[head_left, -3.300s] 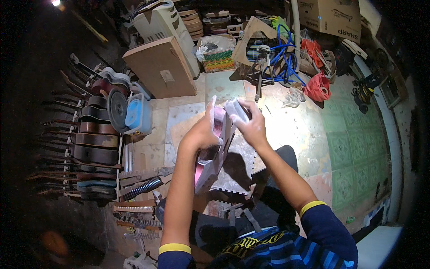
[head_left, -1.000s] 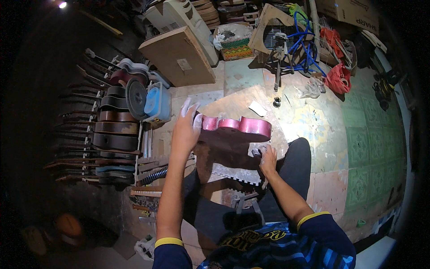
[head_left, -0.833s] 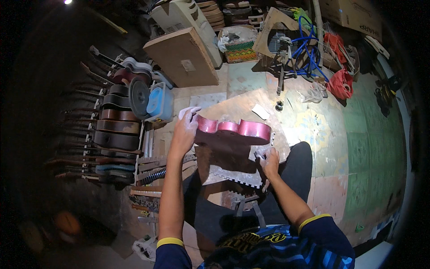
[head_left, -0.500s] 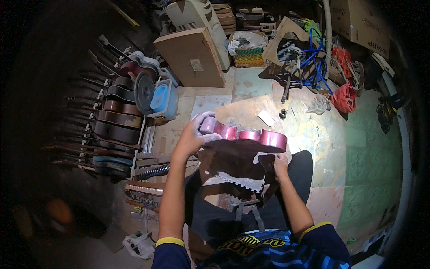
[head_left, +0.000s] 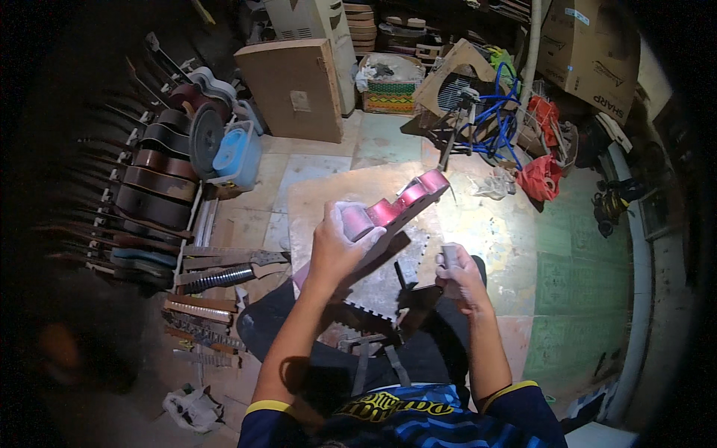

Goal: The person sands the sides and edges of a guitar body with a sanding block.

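My left hand (head_left: pixel 336 246), dusty white, grips the lower-left end of a glossy pink guitar body (head_left: pixel 407 198), which stands on edge and slants up to the right. My right hand (head_left: pixel 459 276), also dusty, is closed on a small grey block (head_left: pixel 450 256) to the right of the body, apart from it. Between my legs lies a dusty mat (head_left: pixel 381 302) with a toothed edge, partly in shadow.
Guitars (head_left: pixel 157 198) line the left side, beside a blue tub (head_left: pixel 233 153). Necks (head_left: pixel 202 306) lie at my lower left. A board (head_left: pixel 287 89), a woven box (head_left: pixel 388 93), tangled blue hose (head_left: pixel 497 134), red bags (head_left: pixel 538 179) and cartons (head_left: pixel 579 56) stand at the back.
The pink body has swung from nearly level to slanting, its right end raised and farther from me. My left hand has shifted slightly down and right; my right hand still holds the grey block.
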